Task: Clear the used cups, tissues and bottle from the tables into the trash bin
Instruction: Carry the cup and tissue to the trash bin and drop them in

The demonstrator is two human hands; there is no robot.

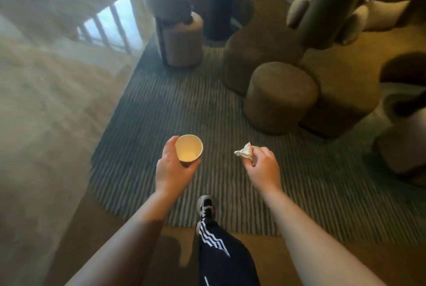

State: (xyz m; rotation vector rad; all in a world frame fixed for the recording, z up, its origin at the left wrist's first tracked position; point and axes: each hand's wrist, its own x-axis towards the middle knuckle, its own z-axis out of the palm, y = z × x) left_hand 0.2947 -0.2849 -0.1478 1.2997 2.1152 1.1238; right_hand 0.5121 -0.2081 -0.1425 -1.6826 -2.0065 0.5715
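Note:
My left hand (171, 165) holds an empty white paper cup (189, 150) upright, fingers curled round its side, out in front of me above a striped rug. My right hand (262, 163) pinches a crumpled white tissue (244, 151) that sticks out to the left of the fingers. Both hands hang at the same height, a cup's width or two apart. No trash bin shows in this view.
A grey striped rug (173, 110) lies underfoot, with my shoe (206, 205) stepping onto it. Round brown poufs (280, 96) stand to the right, a chair (175, 32) and a dark round table (219, 2) farther ahead. Pale floor (46, 105) stretches left.

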